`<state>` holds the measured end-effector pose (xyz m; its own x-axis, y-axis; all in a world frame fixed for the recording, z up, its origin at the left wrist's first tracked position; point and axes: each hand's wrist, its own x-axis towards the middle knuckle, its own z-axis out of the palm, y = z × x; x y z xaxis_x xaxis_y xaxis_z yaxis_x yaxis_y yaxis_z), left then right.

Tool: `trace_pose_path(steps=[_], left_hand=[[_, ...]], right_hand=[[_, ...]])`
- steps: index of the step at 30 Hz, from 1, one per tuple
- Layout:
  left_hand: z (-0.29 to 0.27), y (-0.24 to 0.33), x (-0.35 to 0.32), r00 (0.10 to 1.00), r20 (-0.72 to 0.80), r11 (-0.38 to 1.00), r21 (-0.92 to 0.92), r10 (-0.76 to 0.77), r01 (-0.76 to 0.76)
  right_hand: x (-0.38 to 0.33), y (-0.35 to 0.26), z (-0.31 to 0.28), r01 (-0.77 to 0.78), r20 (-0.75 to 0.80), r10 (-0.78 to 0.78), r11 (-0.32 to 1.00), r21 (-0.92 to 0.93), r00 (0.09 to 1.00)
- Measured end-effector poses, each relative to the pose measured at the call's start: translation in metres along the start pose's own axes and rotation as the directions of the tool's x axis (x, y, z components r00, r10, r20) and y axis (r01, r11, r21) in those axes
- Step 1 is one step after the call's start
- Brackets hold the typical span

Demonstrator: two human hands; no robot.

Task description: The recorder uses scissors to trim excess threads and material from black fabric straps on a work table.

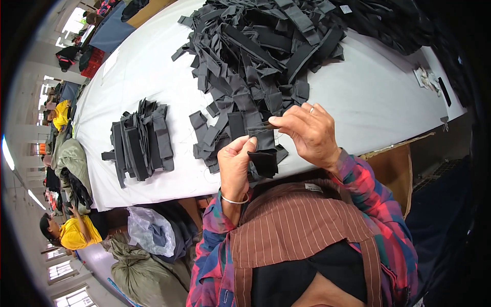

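Observation:
My left hand point(236, 166) is closed on a folded dark grey fabric strip point(264, 162), its thumb pressed on top near the table's front edge. Just to the right and a little farther off, my right hand point(308, 132) makes a pinch at the strip's far end. Something thin shows at those fingertips, too small to make out. Beyond both hands, a large loose heap of dark grey fabric strips point(255, 46) spreads toward the far edge. A smaller, neater stack of strips point(138, 143) lies to the left.
The strips lie on a white-covered table point(189, 181). Black fabric point(383, 25) is bunched at the far right. Below the table's left side are a clear plastic bag point(151, 230) and an olive cloth bundle point(140, 271). A person in yellow point(81, 233) is at the left.

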<state>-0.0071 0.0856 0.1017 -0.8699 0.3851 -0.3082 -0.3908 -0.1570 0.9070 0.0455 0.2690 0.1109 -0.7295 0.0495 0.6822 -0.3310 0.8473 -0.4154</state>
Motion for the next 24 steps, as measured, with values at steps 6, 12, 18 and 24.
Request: trace_pose_path(steps=[6, 12, 18, 24], left_hand=[[-0.006, -0.002, 0.001, 0.999, 0.046, 0.993, 0.117, -0.005, 0.0], [-0.01, -0.002, 0.001, 0.999, 0.047, 0.989, 0.147, -0.025, 0.017], [-0.012, -0.002, 0.001, 0.999, 0.047, 0.984, 0.177, -0.016, 0.007], [-0.01, 0.0, -0.001, 0.998, 0.058, 0.978, 0.209, -0.035, 0.022]], right_hand=[[0.005, 0.004, -0.007, 0.179, 0.16, -0.157, 0.974, -0.137, 0.975], [0.007, 0.004, -0.007, 0.229, 0.184, -0.203, 0.965, -0.132, 0.962], [0.007, 0.003, -0.007, 0.209, 0.17, -0.186, 0.969, -0.129, 0.968], [0.006, 0.006, -0.003, 0.216, 0.168, -0.201, 0.974, -0.073, 0.965]])
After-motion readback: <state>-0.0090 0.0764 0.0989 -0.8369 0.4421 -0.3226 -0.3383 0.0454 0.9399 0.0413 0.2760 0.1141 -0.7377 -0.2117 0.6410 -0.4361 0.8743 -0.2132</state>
